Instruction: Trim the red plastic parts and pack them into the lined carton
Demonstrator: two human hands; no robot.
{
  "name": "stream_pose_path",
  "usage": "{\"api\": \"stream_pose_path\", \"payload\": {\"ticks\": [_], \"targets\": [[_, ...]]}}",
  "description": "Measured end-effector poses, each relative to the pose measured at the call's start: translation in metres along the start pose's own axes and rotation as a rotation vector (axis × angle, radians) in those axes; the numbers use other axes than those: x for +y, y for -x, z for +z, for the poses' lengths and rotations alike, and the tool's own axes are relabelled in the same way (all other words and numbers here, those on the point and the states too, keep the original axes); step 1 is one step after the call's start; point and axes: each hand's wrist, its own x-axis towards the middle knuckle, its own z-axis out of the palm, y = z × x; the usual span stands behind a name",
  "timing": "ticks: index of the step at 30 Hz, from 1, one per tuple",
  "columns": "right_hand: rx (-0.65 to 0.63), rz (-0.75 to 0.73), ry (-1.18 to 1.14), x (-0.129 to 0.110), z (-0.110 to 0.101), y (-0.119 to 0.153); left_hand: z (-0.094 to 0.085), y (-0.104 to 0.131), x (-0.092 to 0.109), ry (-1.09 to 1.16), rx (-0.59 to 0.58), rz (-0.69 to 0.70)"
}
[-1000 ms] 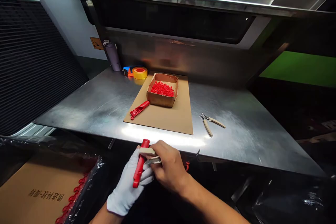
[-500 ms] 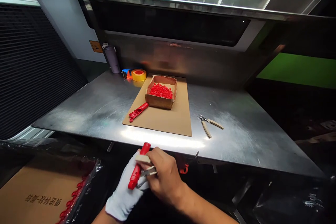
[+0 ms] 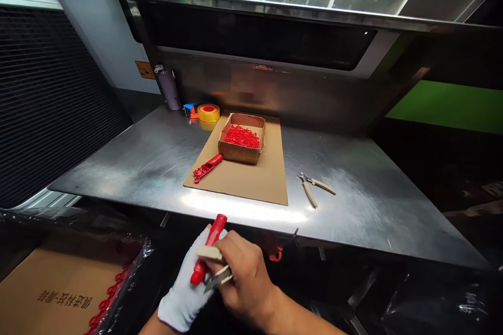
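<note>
My left hand point(image 3: 184, 282), in a white glove, is closed around a red plastic tube point(image 3: 215, 231) held at a slant in front of the table edge. Bare, my right hand point(image 3: 245, 272) grips a cream-handled knife point(image 3: 210, 253), and its grey blade point(image 3: 217, 279) points left beside the lower end of the tube. My right fingers cover part of the handle. Whether the blade touches the tube I cannot tell. A second red part point(image 3: 208, 168), with a cut-out side, lies on a cardboard sheet point(image 3: 251, 188) beyond my hands.
On the sheet stands a cardboard box point(image 3: 239, 154) of small red pieces point(image 3: 241, 137). Cream-handled nippers point(image 3: 310, 183) lie open to the right. A yellow tape roll point(image 3: 209, 112) and purple bottle point(image 3: 168, 89) stand at the back left. A carton point(image 3: 58, 282) with red parts sits lower left.
My right hand has shifted slightly down with the knife, and the blade has swung lower, away from the tube's middle. My left hand and the tube have barely moved.
</note>
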Motion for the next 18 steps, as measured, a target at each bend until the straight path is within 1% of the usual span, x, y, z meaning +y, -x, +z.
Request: {"api": "stream_pose_path", "payload": {"ticks": [1, 3, 5, 8, 12, 15, 18], "targets": [[-0.026, -0.023, 0.004, 0.000, 0.000, 0.001, 0.000, 0.000, 0.000, -0.004, 0.014, 0.025], [-0.035, -0.002, 0.041, 0.001, -0.002, 0.001, 0.002, 0.000, -0.001, -0.001, 0.031, 0.042], [-0.026, 0.040, 0.088, 0.001, -0.003, 0.002, 0.005, -0.001, -0.002, 0.008, 0.026, 0.018], [-0.063, -0.008, 0.097, 0.000, -0.005, 0.001, 0.010, 0.000, -0.002, 0.009, 0.027, -0.016], [-0.005, 0.030, 0.102, 0.000, -0.003, 0.000, 0.012, 0.003, -0.001, 0.005, 0.035, -0.054], [-0.032, -0.014, 0.066, -0.001, -0.001, 0.001, 0.012, 0.003, -0.001, 0.025, 0.029, -0.056], [0.020, 0.058, 0.069, 0.001, 0.001, 0.002, 0.010, 0.002, -0.001, 0.046, 0.043, -0.076]]}}
